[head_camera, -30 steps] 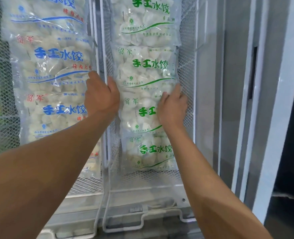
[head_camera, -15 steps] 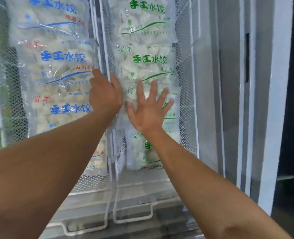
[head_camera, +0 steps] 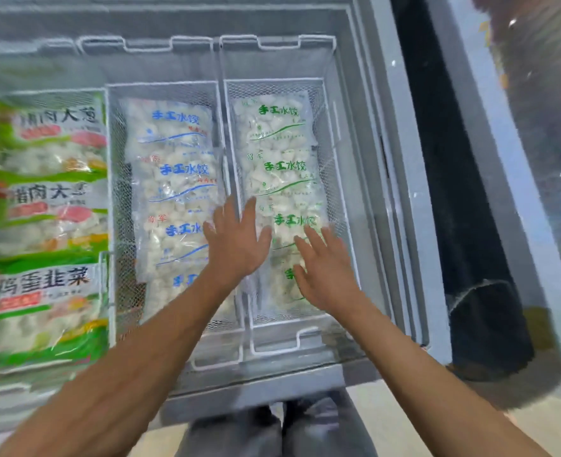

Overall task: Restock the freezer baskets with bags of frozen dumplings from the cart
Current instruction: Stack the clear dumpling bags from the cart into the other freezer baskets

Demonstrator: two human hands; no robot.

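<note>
Bags of frozen dumplings lay in overlapping rows in the wire baskets of the chest freezer (head_camera: pixel 401 179), as seen from the single head view; the green-print bags (head_camera: pixel 280 153) filled the right basket (head_camera: pixel 338 133) and the blue-print bags (head_camera: pixel 177 166) filled the middle basket (head_camera: pixel 116 199); the cart named in the task was not in view. The left hand (head_camera: pixel 238 245) was spread flat with straight fingers over the wire divider between the two baskets, and whether it touched the bags beneath could not be told; the right hand (head_camera: pixel 325 272) was likewise released, fingers extended over the nearest green-print bags, grasping nothing. Judged from the lumpy outlines under the clear film, each bag would handle as a moderately heavy, loosely rigid mass; the frozen pieces would be hard but free to shift, so the pack would sag if lifted by one corner; the plastic film was likely cold and slippery, possibly frosted. Best purchase was judged to be across both long edges with two hands, or flat under the body of the bag; the sealed top strip offered a pinch point but risked tearing. Readable writing: the green and blue bags both bore 手工水饺, with small red characters 留军 at the upper left of several; the large green packets (head_camera: pixel 41 225) in the left basket showed 猪肉大 (the remainder blurred) and 鸡蛋韭菜; smaller print on all packs was too blurred to read.
</note>
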